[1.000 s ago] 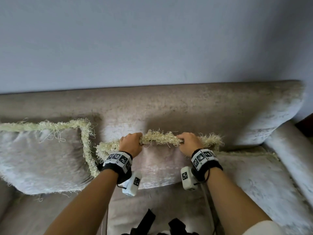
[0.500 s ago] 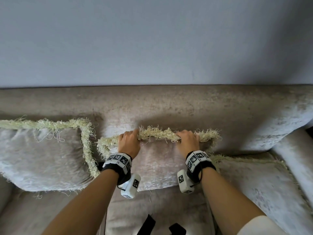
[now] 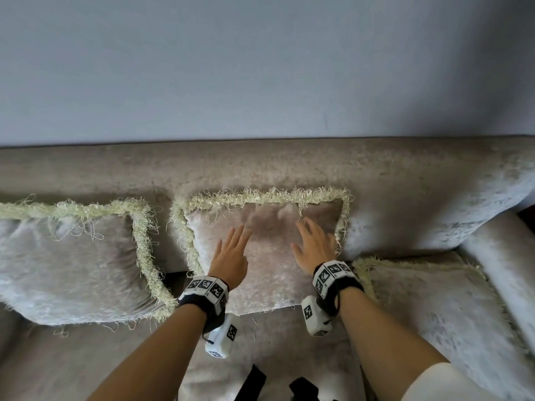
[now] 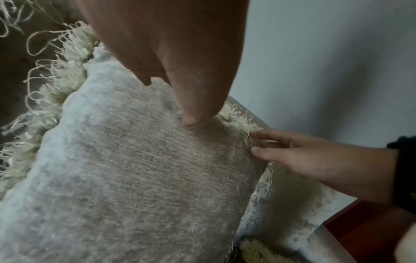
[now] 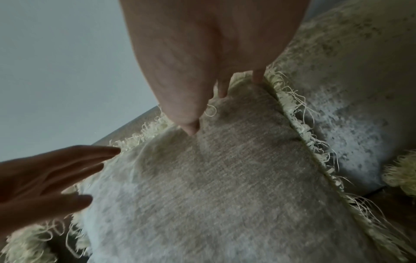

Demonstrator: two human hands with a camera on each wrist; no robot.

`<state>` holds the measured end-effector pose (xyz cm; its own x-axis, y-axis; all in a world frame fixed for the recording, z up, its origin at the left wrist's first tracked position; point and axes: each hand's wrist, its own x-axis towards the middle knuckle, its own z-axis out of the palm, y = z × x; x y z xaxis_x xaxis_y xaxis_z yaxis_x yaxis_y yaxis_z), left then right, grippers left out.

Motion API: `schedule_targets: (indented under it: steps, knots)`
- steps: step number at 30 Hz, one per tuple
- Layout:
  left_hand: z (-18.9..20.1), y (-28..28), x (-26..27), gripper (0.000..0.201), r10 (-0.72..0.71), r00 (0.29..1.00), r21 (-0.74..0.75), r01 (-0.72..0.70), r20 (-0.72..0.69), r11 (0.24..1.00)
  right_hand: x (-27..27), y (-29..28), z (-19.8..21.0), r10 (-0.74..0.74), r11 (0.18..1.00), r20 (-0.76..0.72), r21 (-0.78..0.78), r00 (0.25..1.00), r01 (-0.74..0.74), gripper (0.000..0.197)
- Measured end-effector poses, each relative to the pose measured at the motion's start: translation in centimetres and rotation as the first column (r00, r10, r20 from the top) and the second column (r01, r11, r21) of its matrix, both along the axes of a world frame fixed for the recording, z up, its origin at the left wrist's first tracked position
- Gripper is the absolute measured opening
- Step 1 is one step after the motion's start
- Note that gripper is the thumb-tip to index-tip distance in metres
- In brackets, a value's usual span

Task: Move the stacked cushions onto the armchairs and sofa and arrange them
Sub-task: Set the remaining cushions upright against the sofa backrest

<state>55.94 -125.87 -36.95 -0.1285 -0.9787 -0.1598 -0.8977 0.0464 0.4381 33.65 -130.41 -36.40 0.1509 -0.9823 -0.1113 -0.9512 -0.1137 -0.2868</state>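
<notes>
Soft dim daylight, wide-angle edge bending, wrist views grainy, blurred

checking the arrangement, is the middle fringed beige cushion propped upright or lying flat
Propped upright. The middle fringed beige cushion leans against the beige velvet sofa backrest, fringe edge on top, while the left hand and right hand touch its face.

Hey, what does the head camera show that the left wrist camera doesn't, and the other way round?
Only the head view shows the left cushion leaning on the sofa's backrest, the right cushion lying flat on the seat, and both wrist bands. Only the left wrist view shows, close up, the left hand's fingertip touching the fabric near the top fringe. Both show the middle cushion, with the left hand and right hand open-fingered on its face.
</notes>
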Motion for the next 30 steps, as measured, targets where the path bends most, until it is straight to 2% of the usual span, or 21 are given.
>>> schedule_targets:
  steps: [4,8,11,14,16,19,21,24,26,28,29,30]
  knots:
    - [-0.5,-0.4,0.0,0.064,-0.029,0.998,-0.014,0.030,0.053,0.999,0.5,0.6,-0.6,0.080,0.997,-0.031,-0.002,0.996,-0.080,0.061]
    - [-1.0,-0.3,-0.8,0.059,-0.039,0.995,-0.123,0.050,0.092,0.991,1.5,1.7,-1.2,0.156,0.987,-0.012,-0.040,0.988,-0.157,0.061]
    - [-1.9,0.1,-1.0,0.059,0.012,0.980,-0.235,0.036,0.199,0.971,2.5,2.2,-1.8,0.168,0.985,0.073,-0.061,0.983,-0.164,0.060]
    - [-3.1,0.3,-0.2,0.060,0.082,0.972,-0.256,-0.024,0.220,0.966,4.0,2.3,-3.0,0.175,0.983,0.118,-0.074,0.977,-0.167,0.061]
    - [-4.1,0.2,0.6,0.060,0.083,0.963,-0.262,-0.014,0.257,0.965,5.0,2.1,-4.3,0.237,0.968,0.101,-0.108,0.966,-0.226,0.060]
    - [-5.8,-0.1,1.0,0.060,-0.087,0.911,-0.215,0.187,0.403,0.959,5.7,1.8,-6.6,0.343,0.931,0.064,-0.153,0.937,-0.330,0.057]
    - [-6.4,-0.5,0.7,0.063,-0.190,0.880,-0.166,0.286,0.436,0.944,5.7,1.7,-7.9,0.369,0.924,0.060,-0.135,0.928,-0.359,0.058]
    - [-7.5,-1.2,0.7,0.068,-0.237,0.849,-0.123,0.330,0.472,0.936,4.0,0.5,-9.8,0.399,0.910,-0.055,-0.104,0.916,-0.402,0.062]
    - [-7.8,-1.8,1.7,0.072,-0.140,0.875,-0.116,0.216,0.464,0.969,1.4,-1.2,-10.3,0.277,0.953,-0.147,-0.089,0.950,-0.291,0.063]
    - [-8.3,-2.1,3.6,0.068,0.154,0.915,-0.146,-0.106,0.374,0.984,-2.2,-2.9,-11.0,-0.025,0.999,-0.137,-0.030,0.990,0.021,0.063]
    - [-8.3,-2.2,4.5,0.066,0.340,0.897,-0.119,-0.319,0.282,0.940,-3.8,-3.3,-11.3,-0.202,0.979,-0.085,0.027,0.976,0.204,0.063]
    - [-8.1,-2.2,5.2,0.066,0.501,0.846,-0.070,-0.497,0.181,0.865,-5.1,-3.4,-11.5,-0.366,0.927,-0.015,0.076,0.930,0.366,0.064]
